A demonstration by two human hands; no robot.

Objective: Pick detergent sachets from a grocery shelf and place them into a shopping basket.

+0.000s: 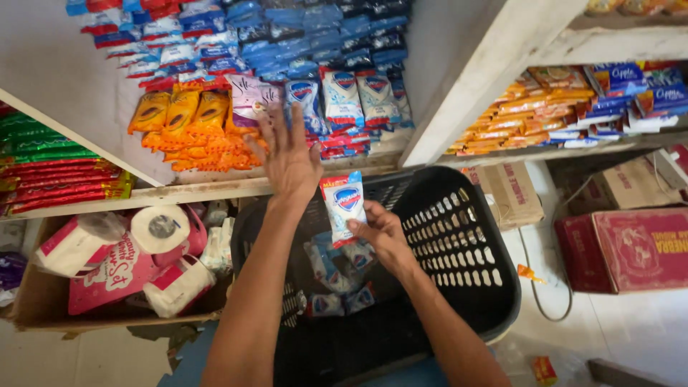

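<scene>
My left hand [288, 154] reaches up to the shelf with fingers spread, touching a pale purple packet [247, 97] among stacked packets. My right hand [380, 229] holds a small white and blue soap packet [344, 206] upright over a black plastic basket [459, 244]. Several more white and blue soap packets [333, 276] lie at the bottom of the basket. On the shelf ahead stand matching white and blue packets [342, 97] next to orange packets [183, 118].
A cardboard box [43, 301] at lower left holds toilet rolls and pink packs. Green and red packets [50, 168] fill the left shelf. The right shelf carries orange and blue boxes [573, 104]. Red and brown cartons [631, 247] sit on the floor at right.
</scene>
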